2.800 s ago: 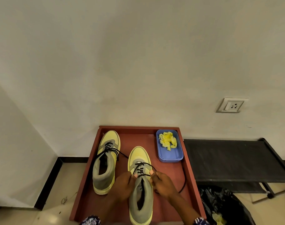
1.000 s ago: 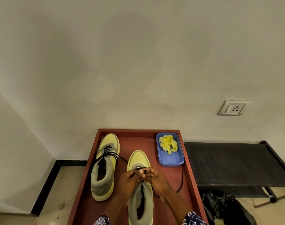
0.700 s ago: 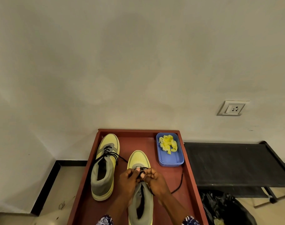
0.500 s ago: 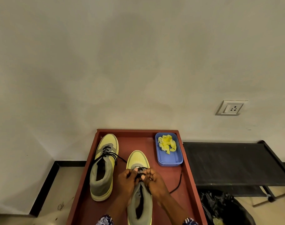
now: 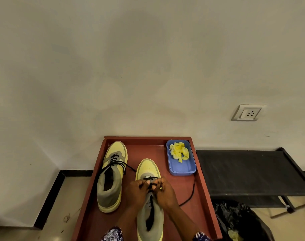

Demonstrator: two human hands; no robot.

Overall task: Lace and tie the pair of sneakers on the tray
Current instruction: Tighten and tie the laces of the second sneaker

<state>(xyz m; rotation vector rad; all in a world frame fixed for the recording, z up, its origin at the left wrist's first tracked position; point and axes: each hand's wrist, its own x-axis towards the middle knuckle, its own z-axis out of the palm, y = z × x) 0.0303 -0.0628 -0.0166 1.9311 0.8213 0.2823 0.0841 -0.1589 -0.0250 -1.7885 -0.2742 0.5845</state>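
Here, both hands, left (image 5: 137, 189) and right (image 5: 163, 190), pinching the black lace (image 5: 149, 184) over the right sneaker (image 5: 149, 168). Risk: uneven pulls slackening crossings, or snagging the loose tail (image 5: 191, 192).

— How is the light here?
— Soft and a bit dim, with a warm yellow tone. The wall (image 5: 148, 58) is brighter in the middle and darker toward the corners.
— Any shadows?
— Only weak ones, under the hands on the tray (image 5: 203, 197).
— And the sharpness?
— Lines bend near the edges. The picture is slightly soft, without glare.
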